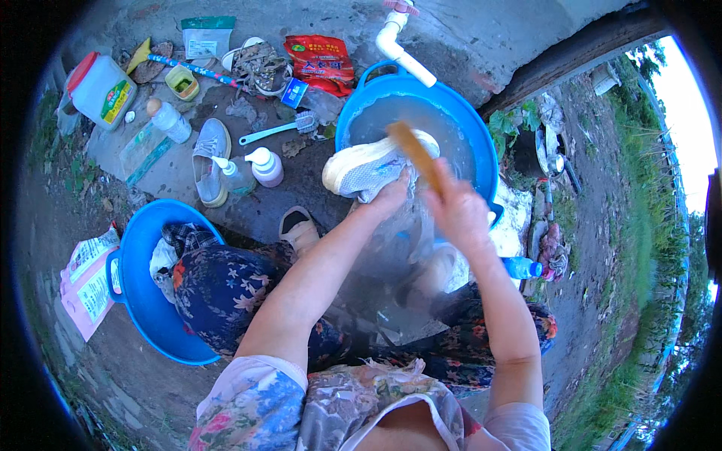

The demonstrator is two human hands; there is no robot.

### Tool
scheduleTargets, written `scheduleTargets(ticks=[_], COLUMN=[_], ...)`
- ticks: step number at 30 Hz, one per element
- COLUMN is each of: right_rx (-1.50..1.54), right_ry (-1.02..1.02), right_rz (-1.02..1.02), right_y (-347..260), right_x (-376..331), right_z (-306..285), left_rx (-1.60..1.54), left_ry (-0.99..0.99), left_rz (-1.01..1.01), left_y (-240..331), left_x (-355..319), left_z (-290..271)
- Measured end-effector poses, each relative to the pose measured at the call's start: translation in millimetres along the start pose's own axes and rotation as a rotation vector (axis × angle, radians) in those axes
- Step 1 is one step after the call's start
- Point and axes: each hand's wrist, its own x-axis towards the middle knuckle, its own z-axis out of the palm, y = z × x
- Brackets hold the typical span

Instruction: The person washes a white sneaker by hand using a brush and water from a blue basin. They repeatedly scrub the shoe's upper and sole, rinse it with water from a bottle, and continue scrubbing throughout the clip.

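Observation:
Over the near side of a blue basin [352, 96] of cloudy water, my left hand [391, 194] grips a pale grey-white shoe [359, 167]. My right hand [457, 214] is closed round a wooden brush [415, 152], which crosses the shoe's right part; its bristles are hidden. The brush and right hand are slightly blurred. Left of the basin stands a grey sneaker [211, 158], close to a white pump bottle [265, 167] and a clear pump bottle [234, 176]. A white-handled scrub brush [278, 131] lies on the wet ground there.
A white pipe [402, 52] hangs over the basin. At my left sits another blue basin [139, 301] with clothes inside, beside a pink bag [89, 282]. A red bag [320, 64] and a plastic jar [104, 90] lie farther back. A blue-capped bottle [520, 267] is at right.

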Motion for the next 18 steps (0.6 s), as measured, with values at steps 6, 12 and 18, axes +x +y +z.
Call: scheduleTargets(ticks=[6, 12, 18], right_rx=[0.027, 0.063, 0.006], right_ry=[-0.049, 0.07, 0.076], right_rz=[0.141, -0.118, -0.007], right_y=[13.2, 3.2, 2.6], right_x=[14.0, -3.3, -5.3], right_z=[4.9, 8.7, 9.5], left_rx=[-0.47, -0.533, -0.441], left_ry=[-0.223, -0.188, -0.098], left_rz=[-0.153, -0.126, -0.208], left_y=[-35.4, -3.9, 10.6], left_x=[29.5, 6.9, 4.3], left_z=[7.5, -8.0, -5.1])
